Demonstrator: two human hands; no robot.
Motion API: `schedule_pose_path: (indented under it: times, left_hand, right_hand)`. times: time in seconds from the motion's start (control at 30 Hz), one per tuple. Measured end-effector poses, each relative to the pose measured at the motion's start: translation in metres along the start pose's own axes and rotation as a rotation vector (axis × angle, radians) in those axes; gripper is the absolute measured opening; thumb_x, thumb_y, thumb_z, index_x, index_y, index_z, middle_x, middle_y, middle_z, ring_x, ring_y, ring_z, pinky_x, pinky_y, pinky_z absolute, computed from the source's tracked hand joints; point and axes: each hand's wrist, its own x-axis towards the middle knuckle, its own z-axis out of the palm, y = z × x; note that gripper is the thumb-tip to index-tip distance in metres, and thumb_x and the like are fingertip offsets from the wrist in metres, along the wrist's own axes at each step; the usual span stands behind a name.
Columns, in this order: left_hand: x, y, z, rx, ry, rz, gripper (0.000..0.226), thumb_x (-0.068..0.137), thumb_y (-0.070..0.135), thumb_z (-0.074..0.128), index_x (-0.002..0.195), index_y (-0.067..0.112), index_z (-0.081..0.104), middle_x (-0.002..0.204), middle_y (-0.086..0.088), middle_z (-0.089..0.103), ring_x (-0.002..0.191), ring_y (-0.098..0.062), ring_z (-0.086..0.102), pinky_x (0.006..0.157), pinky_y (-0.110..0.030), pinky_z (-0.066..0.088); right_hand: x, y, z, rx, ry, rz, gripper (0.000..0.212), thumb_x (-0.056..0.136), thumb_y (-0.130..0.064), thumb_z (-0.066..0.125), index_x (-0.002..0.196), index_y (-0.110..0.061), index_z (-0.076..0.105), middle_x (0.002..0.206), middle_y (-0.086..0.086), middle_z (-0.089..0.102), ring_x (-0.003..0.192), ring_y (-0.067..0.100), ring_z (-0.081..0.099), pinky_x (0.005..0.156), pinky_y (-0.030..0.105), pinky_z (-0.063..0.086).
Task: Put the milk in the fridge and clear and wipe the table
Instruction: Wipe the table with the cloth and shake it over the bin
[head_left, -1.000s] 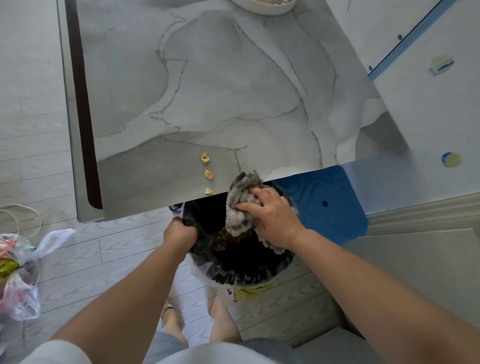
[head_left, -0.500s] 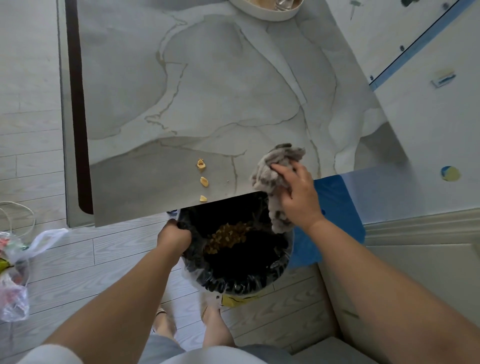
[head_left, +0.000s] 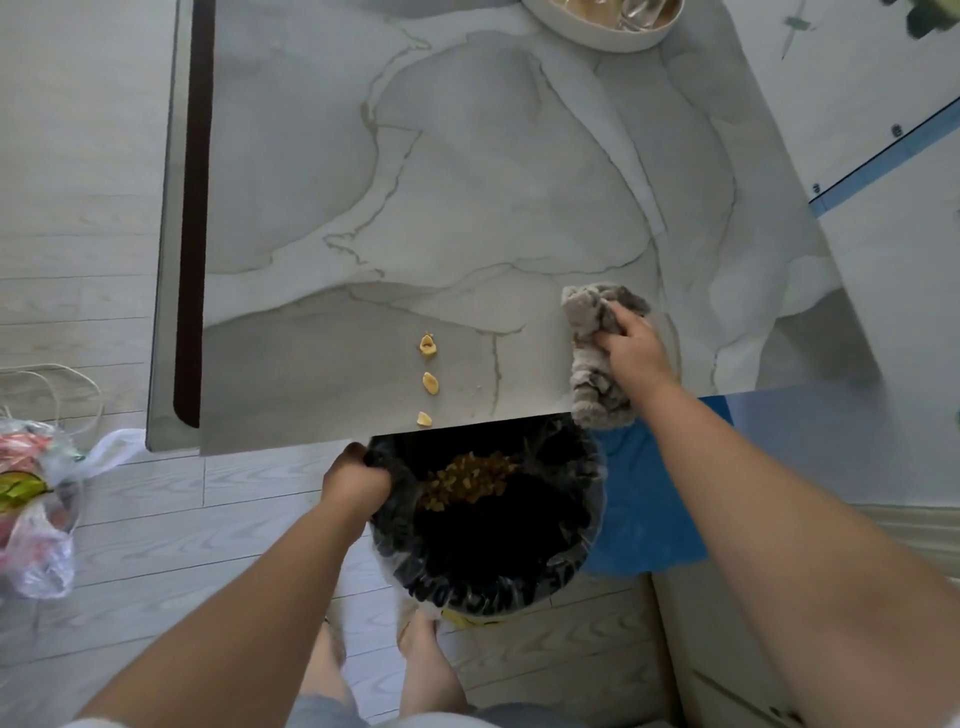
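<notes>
Up from the bin (head_left: 488, 597), the right hand (head_left: 631, 353) now clutches the grey cloth (head_left: 589, 379) on the table (head_left: 467, 208) edge, near three yellow scraps (head_left: 430, 383); the left hand (head_left: 353, 475) grips the bin rim. The cloth looks soft and limp, best held bunched.

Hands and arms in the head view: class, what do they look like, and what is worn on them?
The left hand and right hand are bare: no gloves, rings or watch visible. Both forearms are uncovered. Bottom-left, white fabric shows, perhaps a sleeve.
</notes>
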Motion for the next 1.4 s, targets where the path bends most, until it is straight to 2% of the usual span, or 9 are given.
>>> schedule_pose_path:
  times: [0.13, 0.23, 0.33, 0.43, 0.53, 0.93, 1.13, 1.27, 1.4]
  left_hand:
    - [0.000, -0.001, -0.004, -0.025, 0.022, 0.029, 0.013, 0.083, 0.012, 0.052, 0.092, 0.005, 0.056, 0.090, -0.017, 0.061, 0.083, -0.032, 0.057, 0.066, -0.028, 0.039]
    - [-0.001, -0.006, -0.013, -0.040, 0.024, 0.017, 0.013, 0.081, 0.007, 0.051, 0.093, 0.004, 0.054, 0.086, -0.016, 0.058, 0.082, -0.032, 0.055, 0.064, -0.028, 0.039]
    - [-0.001, -0.014, -0.020, -0.045, 0.043, 0.005, 0.011, 0.081, 0.004, 0.049, 0.092, 0.004, 0.052, 0.082, -0.014, 0.055, 0.077, -0.030, 0.052, 0.062, -0.028, 0.038]
    - [-0.001, -0.017, -0.025, -0.073, 0.046, 0.005, 0.012, 0.081, 0.002, 0.048, 0.091, 0.006, 0.051, 0.080, -0.013, 0.054, 0.077, -0.030, 0.053, 0.064, -0.029, 0.039]
    - [-0.004, -0.023, -0.032, -0.086, 0.054, -0.017, 0.016, 0.081, 0.000, 0.046, 0.094, 0.009, 0.049, 0.083, -0.013, 0.054, 0.080, -0.032, 0.053, 0.065, -0.030, 0.040]
    - [-0.008, -0.032, -0.039, -0.072, 0.039, -0.010, 0.011, 0.083, 0.003, 0.046, 0.094, 0.006, 0.049, 0.080, -0.015, 0.052, 0.076, -0.031, 0.050, 0.061, -0.031, 0.039]
    - [-0.011, -0.029, -0.036, -0.015, 0.017, 0.013, 0.010, 0.082, 0.000, 0.045, 0.090, 0.005, 0.047, 0.079, -0.015, 0.051, 0.074, -0.031, 0.050, 0.061, -0.032, 0.039]
    - [-0.013, -0.030, -0.034, 0.010, 0.003, 0.016, 0.009, 0.082, 0.003, 0.045, 0.090, 0.006, 0.048, 0.078, -0.014, 0.050, 0.073, -0.030, 0.049, 0.060, -0.031, 0.039]
    - [-0.013, -0.031, -0.032, 0.046, -0.036, 0.031, 0.010, 0.082, 0.003, 0.046, 0.091, 0.006, 0.048, 0.082, -0.017, 0.053, 0.076, -0.033, 0.053, 0.058, -0.030, 0.040]
  right_hand:
    - [0.022, -0.015, 0.025, -0.054, -0.061, -0.069, 0.053, 0.074, -0.023, 0.056, 0.127, -0.025, 0.057, 0.136, 0.011, 0.046, 0.127, 0.030, 0.041, 0.112, 0.043, 0.028]
    - [0.037, -0.030, 0.047, -0.138, -0.152, -0.146, 0.058, 0.065, -0.036, 0.054, 0.122, -0.028, 0.060, 0.132, 0.009, 0.051, 0.124, 0.031, 0.044, 0.110, 0.044, 0.031]
    - [0.022, -0.067, 0.066, -0.250, -0.247, -0.201, 0.047, 0.081, -0.019, 0.056, 0.128, -0.025, 0.056, 0.136, 0.013, 0.045, 0.127, 0.033, 0.038, 0.113, 0.038, 0.022]
    - [0.020, -0.087, 0.084, -0.389, -0.303, -0.320, 0.045, 0.088, -0.015, 0.052, 0.131, -0.027, 0.052, 0.142, 0.009, 0.037, 0.131, 0.032, 0.028, 0.109, 0.027, 0.015]
    - [0.011, -0.098, 0.100, -0.495, -0.414, -0.427, 0.043, 0.088, -0.013, 0.052, 0.128, -0.029, 0.055, 0.146, 0.005, 0.033, 0.132, 0.032, 0.023, 0.112, 0.031, 0.012]
    - [-0.055, -0.079, 0.095, -0.776, -0.794, -0.679, 0.036, 0.084, -0.008, 0.051, 0.112, -0.026, 0.065, 0.141, 0.001, 0.035, 0.120, 0.027, 0.030, 0.101, 0.029, 0.024]
    - [-0.094, -0.048, 0.083, -0.852, -0.813, -0.765, 0.039, 0.085, -0.008, 0.046, 0.116, -0.023, 0.065, 0.137, -0.001, 0.039, 0.120, 0.024, 0.031, 0.102, 0.028, 0.029]
    - [-0.116, -0.022, 0.088, -0.960, -0.880, -0.707, 0.040, 0.087, -0.013, 0.045, 0.123, -0.024, 0.058, 0.130, 0.002, 0.044, 0.115, 0.026, 0.035, 0.096, 0.040, 0.037]
    - [-0.133, -0.004, 0.089, -0.771, -0.740, -0.635, 0.036, 0.088, -0.011, 0.045, 0.120, -0.020, 0.061, 0.128, 0.002, 0.046, 0.114, 0.026, 0.035, 0.096, 0.039, 0.038]
